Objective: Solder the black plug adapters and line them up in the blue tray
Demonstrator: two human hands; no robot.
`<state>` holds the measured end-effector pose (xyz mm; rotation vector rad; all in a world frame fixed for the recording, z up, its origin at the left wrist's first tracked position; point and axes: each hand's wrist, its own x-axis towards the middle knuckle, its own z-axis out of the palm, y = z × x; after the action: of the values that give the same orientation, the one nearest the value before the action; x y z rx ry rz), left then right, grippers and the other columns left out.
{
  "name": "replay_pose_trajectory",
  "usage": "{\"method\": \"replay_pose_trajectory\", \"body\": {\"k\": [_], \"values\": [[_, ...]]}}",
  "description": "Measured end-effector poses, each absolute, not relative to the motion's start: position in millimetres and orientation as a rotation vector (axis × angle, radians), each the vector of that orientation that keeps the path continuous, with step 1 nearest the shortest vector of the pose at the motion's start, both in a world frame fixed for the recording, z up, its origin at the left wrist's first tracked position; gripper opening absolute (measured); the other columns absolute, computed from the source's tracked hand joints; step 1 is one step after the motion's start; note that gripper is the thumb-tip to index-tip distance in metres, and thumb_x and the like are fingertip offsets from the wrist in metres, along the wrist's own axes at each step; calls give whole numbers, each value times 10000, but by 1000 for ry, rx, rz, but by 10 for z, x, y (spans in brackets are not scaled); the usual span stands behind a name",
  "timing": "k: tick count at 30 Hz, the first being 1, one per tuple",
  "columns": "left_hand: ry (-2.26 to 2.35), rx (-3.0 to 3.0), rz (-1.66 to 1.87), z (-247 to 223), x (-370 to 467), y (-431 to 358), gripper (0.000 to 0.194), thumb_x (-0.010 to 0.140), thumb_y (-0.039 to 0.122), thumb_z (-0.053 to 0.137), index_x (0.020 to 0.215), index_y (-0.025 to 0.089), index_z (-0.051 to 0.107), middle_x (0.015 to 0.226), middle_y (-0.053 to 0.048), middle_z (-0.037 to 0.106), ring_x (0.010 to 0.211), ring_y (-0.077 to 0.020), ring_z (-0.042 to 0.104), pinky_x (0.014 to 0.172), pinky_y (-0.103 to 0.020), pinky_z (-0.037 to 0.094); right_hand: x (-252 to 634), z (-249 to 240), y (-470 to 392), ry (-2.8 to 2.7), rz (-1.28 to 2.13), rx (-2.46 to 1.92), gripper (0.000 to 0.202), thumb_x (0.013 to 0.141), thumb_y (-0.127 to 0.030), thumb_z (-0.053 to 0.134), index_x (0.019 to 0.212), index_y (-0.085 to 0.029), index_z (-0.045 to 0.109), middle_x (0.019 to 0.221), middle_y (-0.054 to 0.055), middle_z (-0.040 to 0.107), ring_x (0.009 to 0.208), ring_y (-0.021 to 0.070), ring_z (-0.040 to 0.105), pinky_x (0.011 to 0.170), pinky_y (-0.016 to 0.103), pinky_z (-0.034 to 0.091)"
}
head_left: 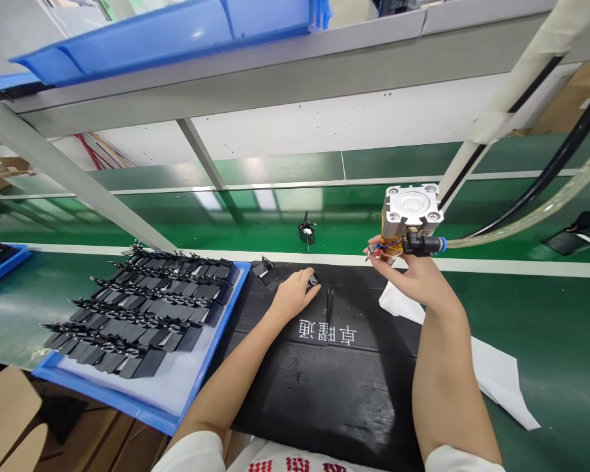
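Observation:
My left hand (294, 294) rests on the black mat (319, 393), fingers closed around a small dark part with a round face (313, 280); most of it is hidden. Raised at the right, my right hand (415, 278) pinches a small wired part (375, 250) with red and blue leads, close beside a silver pneumatic cylinder (413, 206). Between the hands lie black tweezers (329, 308), tips pointing away from me. Just left of my left hand is a black plug housing (264, 270). A similar black piece (307, 233) sits farther back on the green surface.
On the left, a blue tray (236, 295) holds rows of several black plug housings (142, 308). White paper (501, 377) lies under and beyond my right arm. Black and clear hoses (526, 213) run right from the cylinder. Another black piece (573, 236) lies far right. A shelf beam (275, 72) crosses overhead.

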<state>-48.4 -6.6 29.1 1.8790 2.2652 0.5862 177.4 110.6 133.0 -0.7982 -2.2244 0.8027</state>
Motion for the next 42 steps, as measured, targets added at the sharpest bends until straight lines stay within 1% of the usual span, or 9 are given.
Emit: {"method": "replay_pose_trajectory", "body": {"k": [12, 16, 21, 27, 30, 32, 35, 38, 42], "values": [[2206, 2170, 345, 321, -501, -58, 441, 974, 384, 517, 1358, 168, 489, 1182, -99, 703, 1059, -226, 667, 858, -335, 486, 1764, 1311, 1131, -2208, 795, -862, 272, 850, -408, 558, 936, -185, 689, 936, 95, 737, 855, 260, 683, 715, 352, 543], [2402, 2201, 357, 244, -635, -140, 402, 949, 393, 557, 1274, 157, 577, 1081, -122, 724, 1020, -254, 656, 845, -364, 472, 1764, 1304, 1141, -2218, 804, -848, 291, 859, -421, 550, 965, -189, 691, 949, 100, 736, 881, 280, 685, 758, 394, 549], [2770, 2024, 435, 241, -883, -308, 364, 917, 327, 595, 1234, 151, 629, 1140, -163, 693, 1162, -323, 584, 953, -439, 443, 1773, 1275, 1164, -2226, 802, -836, 291, 868, -427, 543, 949, -191, 693, 915, 99, 730, 866, 287, 685, 802, 434, 541], [2789, 1858, 757, 568, -1123, -111, 824, 785, 569, 690, 1450, 158, 430, 1390, -208, 521, 1317, -384, 453, 1080, -523, 375, 1779, 1262, 1180, -2212, 849, -808, 315, 865, -440, 555, 1003, -189, 686, 954, 96, 734, 861, 272, 686, 758, 383, 536], [2711, 1628, 813, 830, -1445, 324, 813, 815, 486, 676, 1485, 164, 348, 1471, -221, 441, 1358, -352, 444, 1089, -467, 397, 1779, 1272, 1180, -2206, 804, -785, 276, 861, -420, 556, 957, -192, 679, 949, 94, 733, 863, 272, 684, 761, 375, 533], [2640, 1440, 549, 967, -1663, 656, 894, 738, 385, 758, 1481, 137, 327, 1508, -254, 399, 1349, -354, 473, 1042, -414, 449, 1777, 1279, 1180, -2202, 778, -784, 254, 858, -398, 553, 948, -194, 674, 942, 92, 733, 854, 268, 681, 745, 366, 532], [2564, 1308, 278, 1067, -1845, 1031, 949, 600, 271, 840, 1422, 141, 384, 1407, -251, 539, 1234, -339, 587, 922, -376, 527, 1777, 1281, 1185, -2205, 748, -775, 219, 856, -371, 553, 919, -197, 670, 872, 76, 728, 802, 252, 671, 681, 336, 520], [2550, 1318, 211, 1087, -1846, 1174, 814, 525, 196, 855, 1267, 138, 524, 1143, -184, 716, 1050, -322, 684, 812, -366, 563, 1780, 1276, 1198, -2221, 715, -770, 208, 864, -357, 538, 857, -195, 670, 789, 64, 708, 751, 237, 653, 625, 314, 494], [2504, 1416, 197, 1148, -1700, 1110, 609, 560, 206, 842, 1120, 130, 615, 1120, -165, 728, 1068, -329, 678, 854, -364, 553, 1786, 1275, 1206, -2238, 724, -811, 237, 871, -370, 524, 844, -186, 672, 793, 77, 699, 751, 237, 643, 601, 308, 473]]}}
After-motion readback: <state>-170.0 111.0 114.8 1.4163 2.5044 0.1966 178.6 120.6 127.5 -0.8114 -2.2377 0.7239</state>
